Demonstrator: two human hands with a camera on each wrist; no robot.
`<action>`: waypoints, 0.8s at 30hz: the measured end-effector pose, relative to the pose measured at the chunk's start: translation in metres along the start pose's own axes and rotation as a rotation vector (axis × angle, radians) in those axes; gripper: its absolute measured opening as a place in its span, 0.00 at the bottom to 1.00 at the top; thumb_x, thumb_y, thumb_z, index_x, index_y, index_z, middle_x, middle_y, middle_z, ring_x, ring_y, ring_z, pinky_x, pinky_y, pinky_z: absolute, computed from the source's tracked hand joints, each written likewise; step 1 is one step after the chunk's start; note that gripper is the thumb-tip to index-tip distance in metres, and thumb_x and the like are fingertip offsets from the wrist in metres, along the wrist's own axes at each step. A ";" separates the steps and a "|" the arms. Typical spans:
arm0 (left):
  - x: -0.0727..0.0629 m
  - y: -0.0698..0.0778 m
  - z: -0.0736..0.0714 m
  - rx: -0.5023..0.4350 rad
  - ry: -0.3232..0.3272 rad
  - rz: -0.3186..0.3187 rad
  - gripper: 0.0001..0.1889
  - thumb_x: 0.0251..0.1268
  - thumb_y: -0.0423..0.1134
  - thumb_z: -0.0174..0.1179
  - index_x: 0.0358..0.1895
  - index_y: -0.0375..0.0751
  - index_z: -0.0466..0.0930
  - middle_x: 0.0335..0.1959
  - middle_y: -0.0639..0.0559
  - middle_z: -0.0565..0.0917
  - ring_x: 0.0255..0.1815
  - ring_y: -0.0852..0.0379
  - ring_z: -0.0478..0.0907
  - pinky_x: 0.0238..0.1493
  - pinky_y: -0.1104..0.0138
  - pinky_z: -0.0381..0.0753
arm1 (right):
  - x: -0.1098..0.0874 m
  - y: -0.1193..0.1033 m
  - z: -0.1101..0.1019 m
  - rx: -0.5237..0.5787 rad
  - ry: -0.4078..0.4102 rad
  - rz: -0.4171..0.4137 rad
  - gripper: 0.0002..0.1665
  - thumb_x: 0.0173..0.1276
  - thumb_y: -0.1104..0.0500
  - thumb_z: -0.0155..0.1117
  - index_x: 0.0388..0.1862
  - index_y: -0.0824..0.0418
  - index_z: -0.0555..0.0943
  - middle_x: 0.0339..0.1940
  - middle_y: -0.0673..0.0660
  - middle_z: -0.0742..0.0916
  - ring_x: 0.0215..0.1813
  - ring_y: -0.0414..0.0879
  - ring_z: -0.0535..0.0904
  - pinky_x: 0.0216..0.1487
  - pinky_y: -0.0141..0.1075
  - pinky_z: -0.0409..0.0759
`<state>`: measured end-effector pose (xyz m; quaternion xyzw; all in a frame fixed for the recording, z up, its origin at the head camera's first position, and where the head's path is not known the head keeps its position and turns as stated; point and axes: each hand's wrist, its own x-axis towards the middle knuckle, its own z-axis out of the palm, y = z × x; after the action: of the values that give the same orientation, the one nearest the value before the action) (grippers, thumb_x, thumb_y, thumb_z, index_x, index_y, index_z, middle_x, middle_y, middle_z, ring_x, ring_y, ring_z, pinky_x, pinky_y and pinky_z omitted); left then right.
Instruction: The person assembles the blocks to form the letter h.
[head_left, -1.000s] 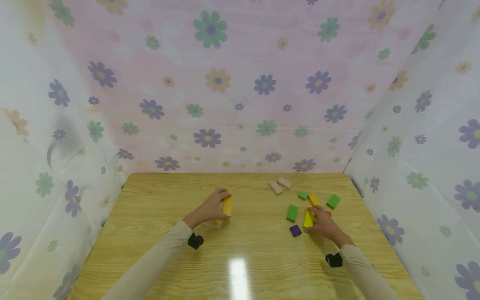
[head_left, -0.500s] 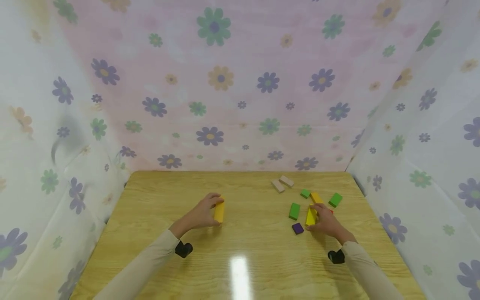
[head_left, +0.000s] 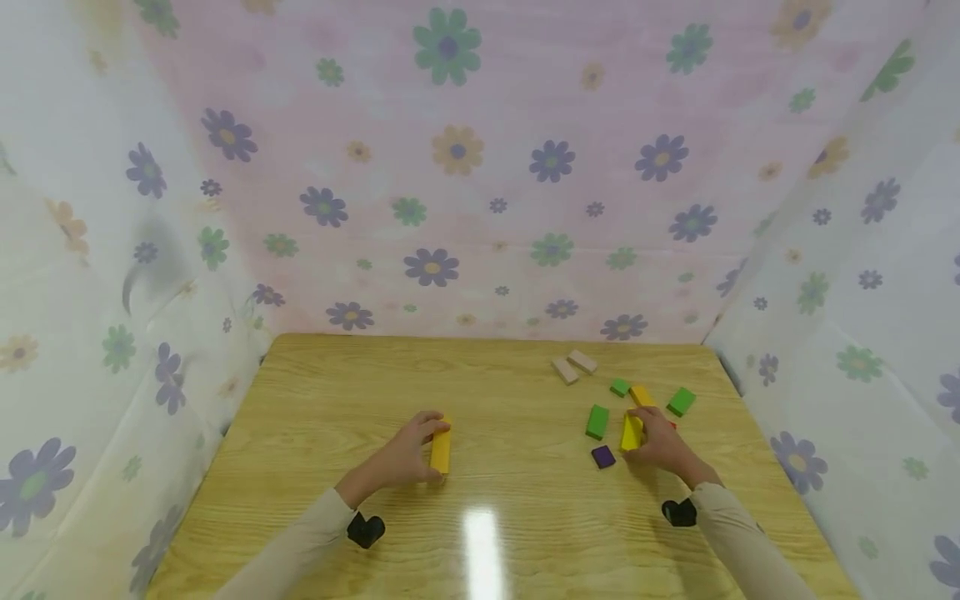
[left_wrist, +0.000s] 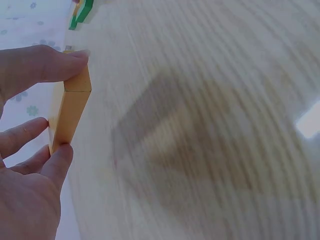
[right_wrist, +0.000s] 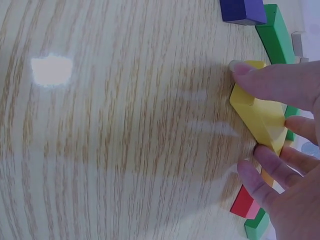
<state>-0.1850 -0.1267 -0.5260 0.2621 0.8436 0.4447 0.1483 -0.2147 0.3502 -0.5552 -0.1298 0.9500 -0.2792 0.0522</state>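
Observation:
My left hand (head_left: 403, 454) holds an orange-yellow rectangular block (head_left: 441, 448) by its two ends, left of the table's middle. In the left wrist view, the thumb presses one end of that block (left_wrist: 73, 112) and fingertips the other; its shadow falls on the table apart from it. On the right, my right hand (head_left: 663, 443) pinches a yellow block (head_left: 632, 432) with slanted faces between thumb and fingers. Seen from the right wrist, this yellow block (right_wrist: 265, 117) sits low at the wood surface. A red block (right_wrist: 242, 202) shows beside those fingers, partly covered.
Around the right hand lie a purple block (head_left: 603, 457), green blocks (head_left: 597, 422) and an orange block (head_left: 641, 395). Two pale wooden blocks (head_left: 566, 371) are farther back. Flowered cloth (head_left: 480, 208) encloses the wooden table (head_left: 495, 400) at the back and sides.
My left hand has moved left and toward the near side with the orange-yellow block. The right hand keeps its grip on the yellow block in the same spot. The head view has shifted slightly.

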 end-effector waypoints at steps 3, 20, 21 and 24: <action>-0.005 0.000 0.005 -0.011 -0.005 0.006 0.40 0.44 0.27 0.73 0.63 0.23 0.64 0.67 0.31 0.57 0.65 0.38 0.63 0.62 0.54 0.69 | -0.001 0.000 0.000 -0.005 -0.009 0.011 0.47 0.46 0.59 0.79 0.60 0.78 0.67 0.60 0.80 0.66 0.44 0.60 0.75 0.42 0.49 0.78; -0.038 -0.005 0.033 -0.018 -0.001 -0.021 0.41 0.43 0.32 0.75 0.64 0.28 0.66 0.68 0.35 0.58 0.66 0.40 0.63 0.62 0.57 0.69 | -0.001 0.003 0.003 -0.001 0.019 0.008 0.49 0.47 0.58 0.79 0.63 0.78 0.66 0.64 0.81 0.63 0.50 0.67 0.74 0.50 0.59 0.75; -0.039 -0.006 0.034 -0.010 0.000 -0.020 0.41 0.42 0.32 0.76 0.64 0.29 0.66 0.68 0.35 0.58 0.66 0.40 0.63 0.62 0.57 0.69 | -0.001 0.003 0.003 0.001 0.019 0.010 0.49 0.47 0.58 0.79 0.63 0.78 0.66 0.64 0.80 0.63 0.50 0.67 0.74 0.50 0.58 0.75; -0.043 -0.005 0.037 0.023 0.002 -0.019 0.40 0.42 0.33 0.76 0.63 0.30 0.67 0.68 0.36 0.59 0.65 0.39 0.63 0.61 0.55 0.70 | -0.002 0.004 0.004 0.014 0.017 0.019 0.49 0.47 0.58 0.79 0.63 0.78 0.66 0.64 0.80 0.63 0.47 0.63 0.75 0.48 0.55 0.76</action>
<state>-0.1336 -0.1293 -0.5502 0.2554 0.8513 0.4336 0.1487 -0.2125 0.3518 -0.5603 -0.1182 0.9495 -0.2866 0.0476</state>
